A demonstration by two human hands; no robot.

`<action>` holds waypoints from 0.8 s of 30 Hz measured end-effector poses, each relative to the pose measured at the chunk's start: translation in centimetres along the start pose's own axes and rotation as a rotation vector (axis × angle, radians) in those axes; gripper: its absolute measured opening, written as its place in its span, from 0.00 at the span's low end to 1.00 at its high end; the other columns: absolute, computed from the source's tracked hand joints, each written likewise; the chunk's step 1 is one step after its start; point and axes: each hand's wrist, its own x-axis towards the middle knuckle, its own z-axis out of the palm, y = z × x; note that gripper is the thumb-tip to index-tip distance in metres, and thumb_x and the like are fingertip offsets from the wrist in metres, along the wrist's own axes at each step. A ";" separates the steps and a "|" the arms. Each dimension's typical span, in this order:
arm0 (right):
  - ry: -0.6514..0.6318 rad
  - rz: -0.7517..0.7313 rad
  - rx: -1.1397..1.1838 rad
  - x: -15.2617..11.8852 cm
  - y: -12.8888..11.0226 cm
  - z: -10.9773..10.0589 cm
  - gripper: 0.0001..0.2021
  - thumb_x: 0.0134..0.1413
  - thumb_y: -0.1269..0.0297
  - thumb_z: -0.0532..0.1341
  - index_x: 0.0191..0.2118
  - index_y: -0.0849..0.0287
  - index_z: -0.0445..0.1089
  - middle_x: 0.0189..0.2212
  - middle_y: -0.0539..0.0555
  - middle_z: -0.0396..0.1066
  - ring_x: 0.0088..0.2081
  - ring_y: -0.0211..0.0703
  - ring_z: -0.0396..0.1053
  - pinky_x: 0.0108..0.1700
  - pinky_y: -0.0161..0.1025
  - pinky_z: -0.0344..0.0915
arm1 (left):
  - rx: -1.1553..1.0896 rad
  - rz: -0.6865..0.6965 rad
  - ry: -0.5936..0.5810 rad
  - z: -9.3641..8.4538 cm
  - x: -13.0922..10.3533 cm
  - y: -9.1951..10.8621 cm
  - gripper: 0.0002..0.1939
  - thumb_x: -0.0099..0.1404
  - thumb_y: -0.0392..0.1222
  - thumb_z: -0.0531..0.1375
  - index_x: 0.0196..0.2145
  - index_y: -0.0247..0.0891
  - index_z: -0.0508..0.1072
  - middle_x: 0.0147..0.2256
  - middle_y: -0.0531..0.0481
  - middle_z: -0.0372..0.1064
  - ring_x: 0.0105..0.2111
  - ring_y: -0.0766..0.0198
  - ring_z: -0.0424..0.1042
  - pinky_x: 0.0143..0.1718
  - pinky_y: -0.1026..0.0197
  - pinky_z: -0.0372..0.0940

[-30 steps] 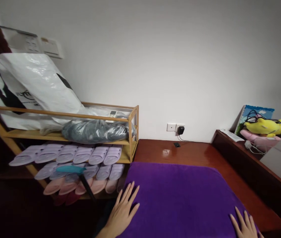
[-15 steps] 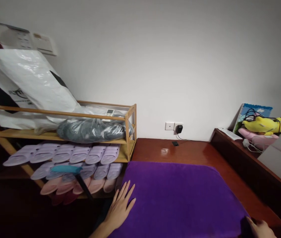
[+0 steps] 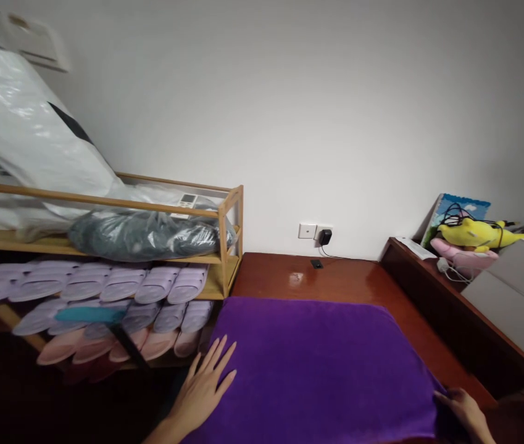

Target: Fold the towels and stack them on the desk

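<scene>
A smooth purple cloth [image 3: 321, 364] with a velvety sheen lies flat over the front of a reddish-brown wooden desk [image 3: 266, 277]. My left hand [image 3: 203, 385] rests on its left edge, fingers stretched out and spread. At the right front corner, my right hand [image 3: 463, 407] pinches the cloth's edge between thumb and fingers, and small creases run from there. What lies beneath the cloth is hidden.
A wooden shoe rack [image 3: 224, 240] with several pairs of slippers [image 3: 127, 283] stands left, carrying a white bag [image 3: 34, 117] and a plastic-wrapped dark bundle [image 3: 145, 234]. On the right ledge sit a yellow plush toy [image 3: 474, 234] and grey boxes [image 3: 521, 296]. A black plug [image 3: 324, 237] is in the wall socket.
The view has turned slightly right, so everything sits further left. My right hand has come up a little at the cloth's right edge, and creases show there. My left hand stays spread.
</scene>
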 end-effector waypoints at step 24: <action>0.406 -0.687 0.053 -15.8 -9.9 4.0 0.24 0.53 0.50 0.51 0.54 0.52 0.65 0.46 0.60 0.71 0.47 0.55 0.69 0.46 0.51 0.64 | -0.069 0.238 0.105 -5.8 8.7 5.6 0.29 0.69 0.52 0.42 0.64 0.48 0.37 0.65 0.51 0.40 0.64 0.58 0.42 0.62 0.47 0.42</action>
